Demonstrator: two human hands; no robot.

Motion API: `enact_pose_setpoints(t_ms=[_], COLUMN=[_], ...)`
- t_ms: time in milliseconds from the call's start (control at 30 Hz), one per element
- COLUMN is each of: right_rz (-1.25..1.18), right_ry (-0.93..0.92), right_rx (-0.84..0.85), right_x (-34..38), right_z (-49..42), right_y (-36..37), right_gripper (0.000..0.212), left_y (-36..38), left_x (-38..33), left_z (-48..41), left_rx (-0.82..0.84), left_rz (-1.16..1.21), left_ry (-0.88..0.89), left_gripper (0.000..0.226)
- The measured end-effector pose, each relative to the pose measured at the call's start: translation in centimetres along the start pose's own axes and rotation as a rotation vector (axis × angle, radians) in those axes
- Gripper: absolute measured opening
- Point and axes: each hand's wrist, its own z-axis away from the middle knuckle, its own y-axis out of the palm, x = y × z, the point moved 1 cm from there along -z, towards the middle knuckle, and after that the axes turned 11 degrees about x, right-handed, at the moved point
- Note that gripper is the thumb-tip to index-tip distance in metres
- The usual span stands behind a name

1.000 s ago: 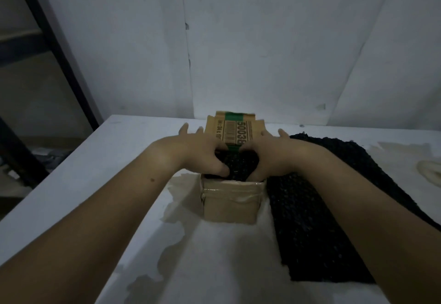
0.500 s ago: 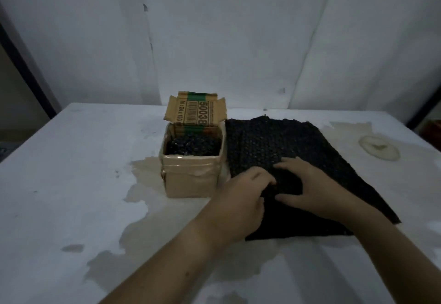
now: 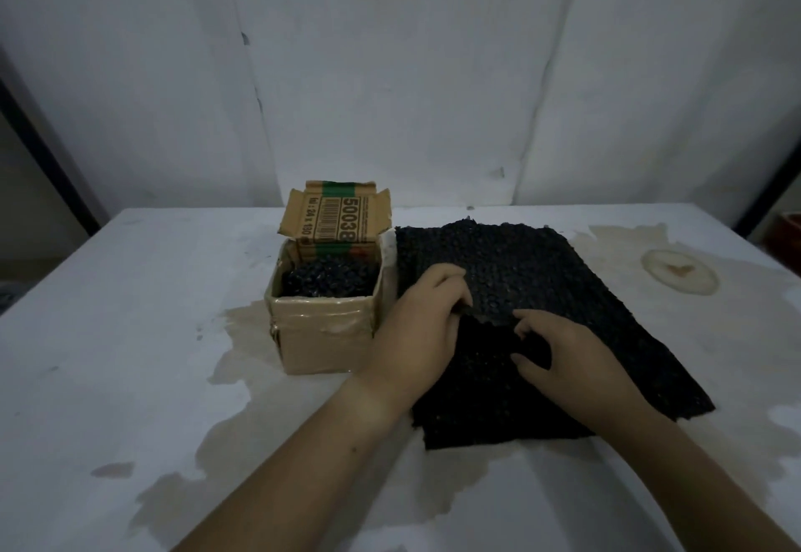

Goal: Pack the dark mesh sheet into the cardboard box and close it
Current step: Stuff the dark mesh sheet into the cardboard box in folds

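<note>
Dark mesh sheet [image 3: 542, 274] lies flat on the table [image 3: 130, 334], just right of the cardboard box [image 3: 325, 343], on top of a lower layer [image 3: 485, 404] of the same dark material that reaches nearer to us. We see the left hand [image 3: 416, 326] at the sheet's near left edge, fingers curled round that edge and gripping it, the edge slightly raised. The right hand [image 3: 581, 365] rests just nearer on the lower layer, fingers curled onto it; we cannot tell whether they pinch it. The box stands upright with its top uncovered and holds a rolled mesh bundle [image 3: 329, 280]. Its rear flap [image 3: 336, 222] stands up, printed with a barcode and numerals. Farther right on the table lies a round stain [image 3: 678, 270]. A pale wall [image 3: 390, 74] rises behind.
</note>
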Motion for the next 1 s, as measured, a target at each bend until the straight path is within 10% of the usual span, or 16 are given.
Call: enact_pose_setpoints(t_ms=[267, 433, 667, 800, 1000], right_rz=[-0.33, -0.318, -0.032, -0.078, 0.315], right_ry=[-0.153, -0.291, -0.371, -0.289, -0.086], right_rx=[-0.203, -0.137, 0.165, 0.236, 0.318], right_x=[6.7, 12.7, 16.1, 16.5, 17.6], right_z=[-2.3, -6.0, -8.7, -9.6, -12.0], right_y=[-1.9, -2.1, -1.5, -2.1, -1.9], right_gripper=[0.007, 0.026, 0.017, 0.072, 0.054], left_y=[-12.3, -17.3, -16.7, -16.8, -15.3], left_x=[-3.8, 1.1, 7.5, 8.1, 9.7], left_z=[0.5, 5.5, 9.7, 7.2, 4.5], left_rx=[-0.172, -0.295, -0.063, 0.007, 0.376], left_rz=[-0.128, -0.186, -0.205, -0.364, -0.351], left_ry=[0.359, 0.21, -0.2, -0.194, -0.341], left_gripper=[0.023, 0.01, 0.032, 0.039, 0.079])
